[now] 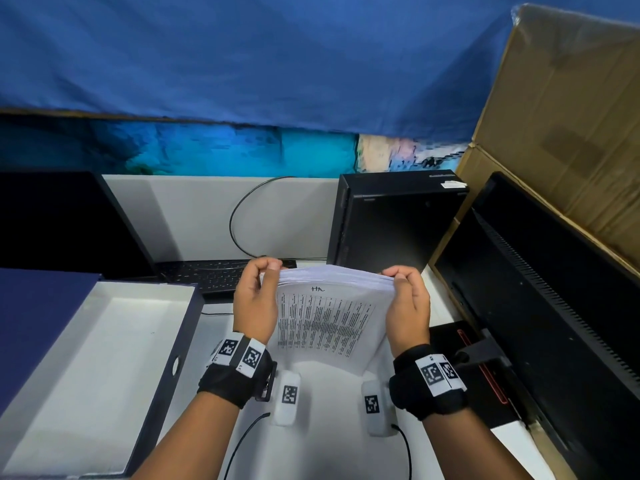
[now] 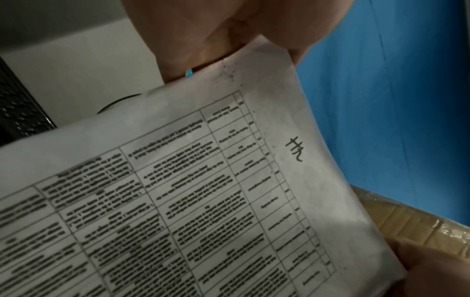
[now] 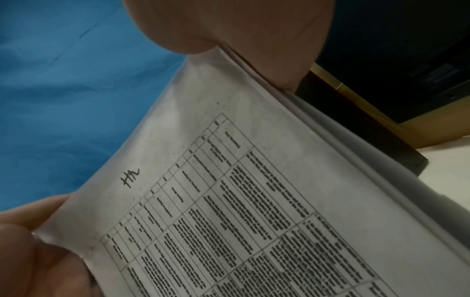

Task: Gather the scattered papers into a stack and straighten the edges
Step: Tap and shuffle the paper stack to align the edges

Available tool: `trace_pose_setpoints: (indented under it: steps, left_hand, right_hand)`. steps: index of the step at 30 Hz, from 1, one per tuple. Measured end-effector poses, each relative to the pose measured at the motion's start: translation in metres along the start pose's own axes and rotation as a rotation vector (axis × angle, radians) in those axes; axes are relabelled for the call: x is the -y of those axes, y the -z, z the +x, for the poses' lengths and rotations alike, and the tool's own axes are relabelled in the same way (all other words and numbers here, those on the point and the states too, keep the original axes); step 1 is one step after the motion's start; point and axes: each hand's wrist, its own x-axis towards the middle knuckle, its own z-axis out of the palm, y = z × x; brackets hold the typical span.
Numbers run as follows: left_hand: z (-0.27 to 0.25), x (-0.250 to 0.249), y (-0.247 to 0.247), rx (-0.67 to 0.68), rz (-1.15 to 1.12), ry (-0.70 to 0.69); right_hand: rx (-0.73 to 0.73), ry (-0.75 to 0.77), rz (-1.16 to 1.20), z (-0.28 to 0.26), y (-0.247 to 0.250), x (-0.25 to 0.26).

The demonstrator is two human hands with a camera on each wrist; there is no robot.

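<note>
A stack of printed papers (image 1: 325,317) stands upright on the white desk (image 1: 329,386), its top sheet a dense table with a handwritten mark. My left hand (image 1: 258,292) pinches the stack's upper left corner. My right hand (image 1: 405,296) grips the upper right corner, thumb on the front. The sheets fan slightly along the top edge. In the left wrist view the paper stack (image 2: 203,201) fills the frame, with my left hand (image 2: 229,36) above it. The right wrist view shows the paper stack (image 3: 254,201) with several sheet edges under my right hand (image 3: 241,30).
An open white box tray (image 1: 104,368) with a dark blue lid sits left. A keyboard (image 1: 211,275), cable, and black computer case (image 1: 391,223) stand behind. A black monitor (image 1: 540,306) and cardboard box (image 1: 571,133) crowd the right. Another dark screen (image 1: 59,220) stands back left.
</note>
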Motion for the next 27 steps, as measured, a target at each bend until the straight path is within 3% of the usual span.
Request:
trace_pose_setpoints:
  steps: [5, 9, 12, 18, 22, 27]
  left_hand:
    - [0.001, -0.004, -0.001, -0.019, -0.014, 0.017]
    - [-0.001, 0.006, 0.013, 0.192, -0.229, -0.013]
    - [-0.001, 0.02, 0.019, 0.299, -0.205, 0.031]
    - [-0.002, 0.03, 0.016, 0.239, -0.107, 0.102]
    - [-0.002, 0.027, 0.014, 0.248, -0.14, 0.19]
    - [-0.003, 0.03, 0.01, 0.236, -0.018, 0.277]
  right_hand:
    - [0.018, 0.028, 0.047, -0.001, -0.003, 0.006]
    - [0.103, 0.017, 0.043, -0.007, 0.005, -0.001]
    - [0.143, 0.017, -0.038, -0.008, 0.01, -0.007]
    - [0.138, 0.024, 0.019, -0.006, 0.01, -0.003]
    - [0.265, 0.006, 0.044, -0.013, 0.016, -0.022]
    - [0.255, -0.119, -0.174, -0.016, 0.01, -0.042]
